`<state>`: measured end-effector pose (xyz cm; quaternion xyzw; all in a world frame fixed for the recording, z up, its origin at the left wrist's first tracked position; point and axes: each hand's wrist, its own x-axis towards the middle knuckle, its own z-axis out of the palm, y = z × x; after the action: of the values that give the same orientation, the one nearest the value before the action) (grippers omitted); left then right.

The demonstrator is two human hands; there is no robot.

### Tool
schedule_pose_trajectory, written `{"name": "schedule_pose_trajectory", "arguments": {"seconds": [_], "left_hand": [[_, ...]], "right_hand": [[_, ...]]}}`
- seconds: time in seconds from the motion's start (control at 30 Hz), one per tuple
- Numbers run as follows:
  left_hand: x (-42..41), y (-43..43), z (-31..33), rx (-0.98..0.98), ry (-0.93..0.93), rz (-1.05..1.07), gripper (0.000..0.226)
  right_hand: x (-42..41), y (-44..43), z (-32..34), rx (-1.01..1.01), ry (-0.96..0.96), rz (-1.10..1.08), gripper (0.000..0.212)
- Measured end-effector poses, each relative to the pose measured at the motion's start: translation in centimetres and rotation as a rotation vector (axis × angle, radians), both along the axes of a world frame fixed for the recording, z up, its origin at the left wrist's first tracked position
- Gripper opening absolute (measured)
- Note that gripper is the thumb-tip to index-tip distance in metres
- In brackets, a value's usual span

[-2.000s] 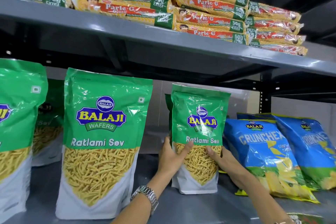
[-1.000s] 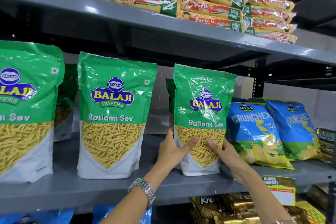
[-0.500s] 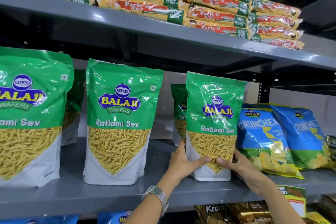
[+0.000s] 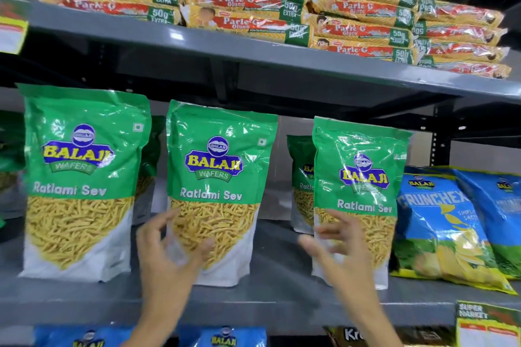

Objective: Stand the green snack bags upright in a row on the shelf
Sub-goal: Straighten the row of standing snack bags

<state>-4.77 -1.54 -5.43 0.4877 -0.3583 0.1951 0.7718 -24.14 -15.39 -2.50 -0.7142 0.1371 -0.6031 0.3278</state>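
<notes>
Three green Balaji Ratlami Sev bags stand upright in a front row on the grey shelf [image 4: 267, 294]: a left bag [image 4: 81, 177], a middle bag [image 4: 220, 177] and a right bag [image 4: 363, 175]. More green bags [image 4: 300, 177] stand behind them. My left hand [image 4: 166, 256] hovers, blurred, with fingers spread in front of the middle bag's lower left. My right hand [image 4: 338, 248] is spread open before the right bag's lower left part, holding nothing.
Blue Crunchex bags [image 4: 439, 222] lean at the right of the same shelf. Stacked Parle-G biscuit packs [image 4: 253, 3] fill the shelf above. A supermarket price tag [image 4: 485, 324] hangs on the shelf edge at right; more packets show below.
Both hands have let go of the right green bag, which now stands alone. My left hand has shifted left toward the middle bag. The view has moved back and left.
</notes>
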Motion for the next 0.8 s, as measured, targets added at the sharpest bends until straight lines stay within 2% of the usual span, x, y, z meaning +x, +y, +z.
{"name": "schedule_pose_trajectory", "arguments": {"seconds": [0.07,0.13,0.17,0.23,0.3,0.4,0.5,0.57,0.8], "left_hand": [[2.3,1.0,0.2,0.135,0.013,0.097,0.077],[4.1,1.2,0.3,0.298,0.098,-0.059,0.095],[4.8,1.3,0.4,0.399,0.126,-0.150,0.107],[5.7,1.5,0.6,0.623,0.112,-0.243,0.131],[6.2,1.8,0.9,0.731,0.100,-0.240,0.140],[6.3,1.5,1.1,0.754,0.105,-0.246,0.131],[5.6,1.0,1.4,0.717,0.091,-0.270,0.102],[5.0,0.7,1.4,0.687,0.091,-0.298,0.093],[4.1,0.2,1.4,0.690,0.067,-0.258,0.090]], "right_hand": [[3.7,1.2,0.3,0.071,0.244,0.155,0.077],[6.8,1.5,-0.2,0.177,0.438,0.275,0.100],[8.0,1.6,-0.6,0.232,0.473,0.338,0.100],[9.4,1.1,-1.4,0.304,0.456,0.426,0.077],[9.9,0.8,-1.7,0.329,0.443,0.467,0.065],[9.6,0.3,-1.5,0.359,0.427,0.491,0.067],[8.9,-0.1,-1.1,0.358,0.430,0.482,0.071],[8.5,-0.3,-1.0,0.361,0.426,0.487,0.073],[8.1,-1.0,-1.3,0.371,0.419,0.501,0.074]]}}
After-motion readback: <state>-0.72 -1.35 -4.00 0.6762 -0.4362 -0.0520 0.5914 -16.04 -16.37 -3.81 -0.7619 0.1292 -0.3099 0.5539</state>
